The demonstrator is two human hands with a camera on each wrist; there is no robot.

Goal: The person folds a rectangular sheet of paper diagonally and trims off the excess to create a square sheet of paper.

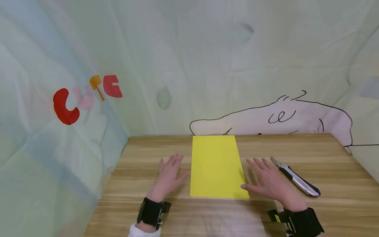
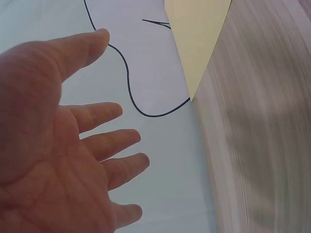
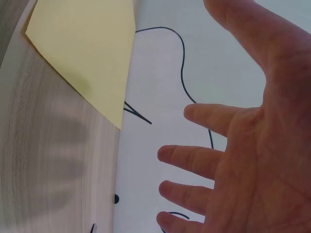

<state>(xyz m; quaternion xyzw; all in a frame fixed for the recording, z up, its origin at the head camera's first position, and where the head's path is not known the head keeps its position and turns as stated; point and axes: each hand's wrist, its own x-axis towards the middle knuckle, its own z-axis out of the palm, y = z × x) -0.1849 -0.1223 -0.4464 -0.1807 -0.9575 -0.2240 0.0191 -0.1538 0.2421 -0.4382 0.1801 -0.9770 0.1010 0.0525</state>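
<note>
From my seat at the controls, the nearest thing I see is the white sleeve [image 1: 144, 231] at the left wrist, below a black wrist mount [image 1: 151, 212]; a second mount [image 1: 302, 223] wraps the right wrist. Past them are the person's two hands. The left hand [image 1: 166, 180] has its fingers extended and its thumb spread, holding nothing. The right hand [image 1: 270, 183] is likewise spread wide with nothing in its grasp; its thumb tip overlaps the sheet's right edge in my head view, though I cannot tell whether they touch.

Between the hands, the yellow sheet [image 1: 217, 168] lies flat on the wood-grain worktop [image 1: 145, 148], its far end reaching the back edge. Just right of the right hand, I see a grey-and-black utility knife [image 1: 296, 177], lying slantwise with its narrow tip toward the far left. Behind, a pale green backdrop [image 1: 177, 42] carries an outlined white cartoon figure [image 1: 251, 121] and, leftward, colourful letters [image 1: 66, 110] reading "CUTE".
</note>
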